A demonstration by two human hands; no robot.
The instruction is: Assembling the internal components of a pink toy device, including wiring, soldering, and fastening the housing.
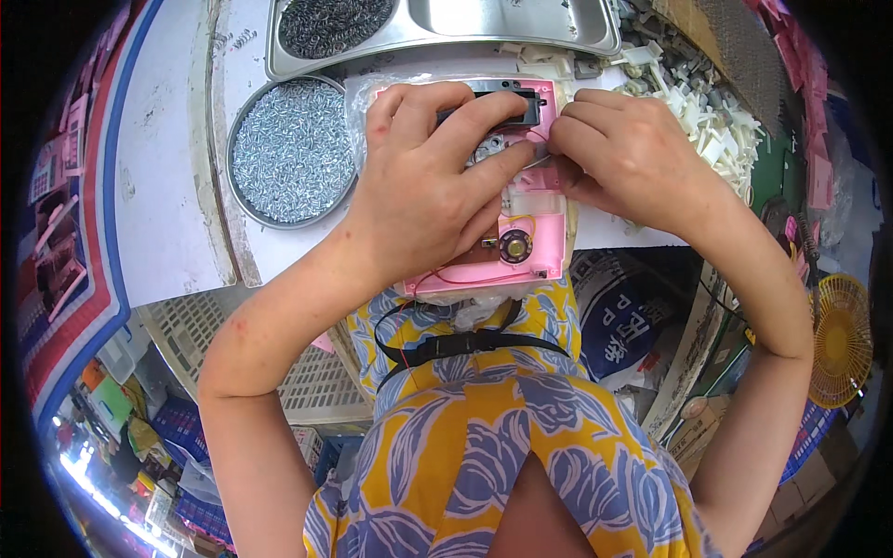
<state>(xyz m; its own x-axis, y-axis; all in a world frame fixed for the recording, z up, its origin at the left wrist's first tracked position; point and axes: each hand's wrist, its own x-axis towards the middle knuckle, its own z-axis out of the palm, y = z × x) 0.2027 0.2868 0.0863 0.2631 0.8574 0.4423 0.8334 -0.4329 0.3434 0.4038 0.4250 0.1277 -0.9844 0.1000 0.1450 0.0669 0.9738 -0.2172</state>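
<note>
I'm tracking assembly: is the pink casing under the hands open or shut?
Open: the pink casing shows its inside, with the round speaker exposed.

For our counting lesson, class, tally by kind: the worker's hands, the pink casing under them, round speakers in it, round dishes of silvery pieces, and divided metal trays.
Hands: 2 (left hand, right hand)
Pink casing: 1
Round speaker: 1
Round dish: 1
Divided metal tray: 1
Total: 6
</note>
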